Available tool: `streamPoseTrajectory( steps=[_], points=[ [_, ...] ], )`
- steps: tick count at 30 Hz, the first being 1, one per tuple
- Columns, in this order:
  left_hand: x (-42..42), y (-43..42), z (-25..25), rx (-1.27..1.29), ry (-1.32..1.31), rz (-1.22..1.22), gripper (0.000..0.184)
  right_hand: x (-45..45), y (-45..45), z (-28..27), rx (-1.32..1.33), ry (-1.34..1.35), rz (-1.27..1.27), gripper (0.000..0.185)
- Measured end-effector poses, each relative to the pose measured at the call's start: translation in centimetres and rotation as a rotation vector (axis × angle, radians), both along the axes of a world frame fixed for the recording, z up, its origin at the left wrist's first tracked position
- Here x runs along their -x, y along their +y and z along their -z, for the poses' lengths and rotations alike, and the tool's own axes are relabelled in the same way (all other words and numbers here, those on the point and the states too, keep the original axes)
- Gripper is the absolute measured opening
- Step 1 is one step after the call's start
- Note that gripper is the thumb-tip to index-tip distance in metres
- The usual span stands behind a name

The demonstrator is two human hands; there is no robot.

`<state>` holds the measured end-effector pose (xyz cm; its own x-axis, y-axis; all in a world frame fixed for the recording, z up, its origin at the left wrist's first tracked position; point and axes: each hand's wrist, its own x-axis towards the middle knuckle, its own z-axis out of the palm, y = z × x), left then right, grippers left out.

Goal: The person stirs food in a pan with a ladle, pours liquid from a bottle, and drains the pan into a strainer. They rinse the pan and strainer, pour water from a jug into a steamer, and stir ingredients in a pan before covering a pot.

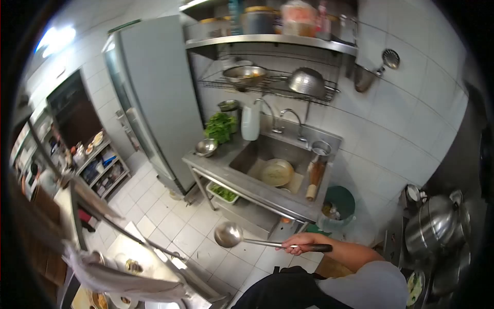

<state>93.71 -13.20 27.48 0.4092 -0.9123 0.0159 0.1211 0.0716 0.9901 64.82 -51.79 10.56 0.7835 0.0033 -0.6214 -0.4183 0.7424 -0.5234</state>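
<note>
My right hand is closed around the handle of a metal ladle, near its dark grip end. The ladle is held out level over the tiled floor, its round bowl pointing left and its hollow side showing. In front of it stands a steel sink with a round pan lying in the basin. My left hand is out of sight.
Leafy greens, a metal bowl and a whitish bottle sit left of the basin. A green bin stands right of the sink. A large steel pot is at the right, and a counter at the left.
</note>
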Motion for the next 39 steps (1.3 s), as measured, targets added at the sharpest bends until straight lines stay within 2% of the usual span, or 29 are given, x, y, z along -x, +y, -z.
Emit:
streamPoseTrajectory(
  steps=[1,3,4,6,7,9,13,14,15,16,18,19,21,23,24,26,27,28,29,31,32,33,34,35,36,37,39],
  points=[
    [2.1,-4.3,0.2,-0.012,0.060,0.153,0.053,1.9,-0.6,-1.8,-0.024,-0.116,0.068,0.032],
    [3.6,-13.6,3.5,-0.221,0.127,0.402,0.041,5.2,-1.9,-4.0,0.008,-0.137,0.181,0.031],
    [4.6,-16.6,3.1,-0.230,0.115,0.428,0.041,6.5,-2.8,-5.0,0.063,-0.178,0.284,0.031],
    [6.6,-21.0,2.1,-0.494,-0.245,0.504,0.054,8.4,-4.3,-6.5,0.229,-0.223,0.420,0.032],
    [6.6,-23.4,2.7,-0.503,-0.254,0.524,0.054,8.6,-5.2,-6.9,0.220,-0.225,0.443,0.032],
    [5.8,-28.5,3.7,-0.246,-0.179,0.621,0.034,8.3,-7.3,-7.1,0.349,-0.175,0.656,0.024],
    [8.2,-42.2,-3.5,0.209,-0.827,0.143,0.035,6.1,-14.7,-3.1,0.324,-0.188,0.779,0.014],
    [8.6,-46.8,-5.1,0.473,-0.905,0.094,0.035,5.2,-16.2,-2.8,0.255,-0.173,0.868,0.019],
    [8.9,-51.2,-6.6,0.502,-0.879,0.063,0.033,4.3,-17.4,-2.9,0.185,-0.159,0.955,0.027],
    [8.9,-56.3,-8.0,0.473,-0.745,0.118,0.028,3.5,-18.6,-3.0,0.084,-0.188,1.009,0.025],
    [8.9,-65.9,-11.7,0.337,-0.971,0.026,0.041,2.5,-21.7,-2.2,0.071,-0.262,1.007,0.024],
    [7.6,-72.9,-11.3,0.521,-1.093,-0.039,0.053,1.9,-22.9,-1.2,0.048,-0.329,0.991,0.024],
    [8.7,-79.3,-13.9,0.280,-1.190,-0.020,0.080,0.8,-24.9,0.1,0.007,-0.325,0.990,0.023],
    [9.3,-84.9,-15.6,0.066,-1.207,0.126,0.086,-0.9,-26.7,0.9,0.236,-0.243,1.060,0.020],
    [9.8,-87.4,-16.0,0.047,-1.180,0.138,0.086,-1.3,-27.4,0.6,0.218,-0.232,1.073,0.020],
    [10.9,-89.1,-15.9,0.008,-1.146,0.174,0.086,-1.9,-27.8,-0.2,0.705,0.315,0.803,0.018],
    [11.6,-88.4,-17.0,-0.004,-0.883,0.265,0.079,-2.2,-27.8,1.4,0.681,0.330,0.808,0.018],
    [11.8,-88.5,-17.2,-0.019,-0.620,0.349,0.073,-2.7,-27.5,3.8,1.153,0.610,0.673,0.023],
    [11.6,-89.6,-16.5,-0.034,-0.621,0.373,0.073,-3.1,-27.3,6.0,1.611,0.887,0.477,0.028],
    [11.6,-91.3,-16.4,0.023,-0.261,0.516,0.060,-3.7,-28.2,8.3,1.582,0.850,0.573,0.032],
    [11.3,-91.2,-16.3,0.074,-0.181,0.514,0.035,-4.2,-28.8,9.6,1.491,0.844,0.564,0.029],
    [10.5,-92.2,-15.8,0.067,-0.187,0.536,0.035,-4.8,-29.5,11.1,1.402,0.836,0.560,0.027],
    [9.2,-93.8,-15.6,0.071,-0.038,0.659,0.025,-5.2,-30.8,13.1,1.389,0.846,0.581,0.027],
    [8.9,-94.7,-15.3,0.067,0.112,0.780,0.014,-5.5,-31.9,15.4,1.003,0.667,0.752,0.027],
    [9.6,-94.2,-15.4,0.057,0.105,0.806,0.014,-5.8,-32.3,16.8,0.614,0.473,0.894,0.028],
    [10.0,-93.2,-15.9,0.024,0.187,0.774,0.008,-5.9,-32.5,16.7,0.600,0.470,0.918,0.028],
    [10.5,-92.3,-16.1,0.021,0.310,0.693,0.005,-5.1,-32.7,16.4,0.649,0.426,0.768,0.034]
  ],
)
